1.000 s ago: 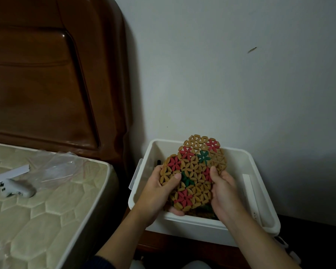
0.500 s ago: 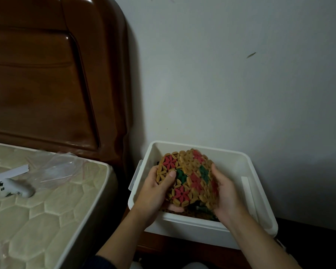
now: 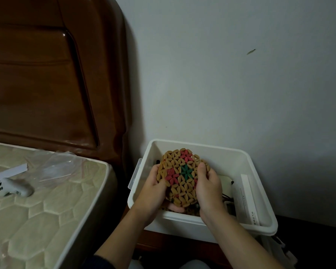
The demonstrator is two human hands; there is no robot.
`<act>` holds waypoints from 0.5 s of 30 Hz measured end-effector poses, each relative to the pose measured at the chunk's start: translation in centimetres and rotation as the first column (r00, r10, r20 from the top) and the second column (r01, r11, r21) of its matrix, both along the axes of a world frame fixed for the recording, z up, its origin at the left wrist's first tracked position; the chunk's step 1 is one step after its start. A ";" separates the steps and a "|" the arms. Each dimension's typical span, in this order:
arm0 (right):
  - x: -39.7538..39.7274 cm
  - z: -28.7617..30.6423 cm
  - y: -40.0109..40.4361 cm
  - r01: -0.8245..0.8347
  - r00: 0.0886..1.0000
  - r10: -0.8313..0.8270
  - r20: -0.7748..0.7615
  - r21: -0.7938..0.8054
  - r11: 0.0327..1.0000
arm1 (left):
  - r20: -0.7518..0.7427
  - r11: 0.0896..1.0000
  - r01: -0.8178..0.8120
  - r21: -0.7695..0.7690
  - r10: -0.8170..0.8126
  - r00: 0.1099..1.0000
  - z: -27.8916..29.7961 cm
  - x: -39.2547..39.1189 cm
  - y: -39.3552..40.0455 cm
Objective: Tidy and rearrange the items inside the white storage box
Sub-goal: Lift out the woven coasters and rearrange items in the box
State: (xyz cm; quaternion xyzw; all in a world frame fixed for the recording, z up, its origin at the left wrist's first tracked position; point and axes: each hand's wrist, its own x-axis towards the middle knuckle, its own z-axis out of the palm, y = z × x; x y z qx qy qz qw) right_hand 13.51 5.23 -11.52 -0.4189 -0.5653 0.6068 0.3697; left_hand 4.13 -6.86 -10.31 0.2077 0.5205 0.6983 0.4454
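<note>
I am seeing two bare forearms coming up from the bottom of the frame. The left arm is wearing a dark navy sleeve (image 3: 103, 262) pushed up by the elbow; the right arm is showing no sleeve.

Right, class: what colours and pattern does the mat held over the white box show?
Tan woven flower shapes with red and green flowers on the mat; head view.

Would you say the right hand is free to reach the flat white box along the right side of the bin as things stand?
Probably not yet: the right hand grips the woven mat together with the left hand. The flat white box lies uncovered beside it inside the bin, so once the mat is released the way looks open.
</note>
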 end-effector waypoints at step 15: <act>0.3 -0.2 -0.3 0.015 0.998 -0.022 0.052 0.131 0.991 | 0.009 0.998 -0.054 0.034 0.054 0.999 -0.1 0.0 0.1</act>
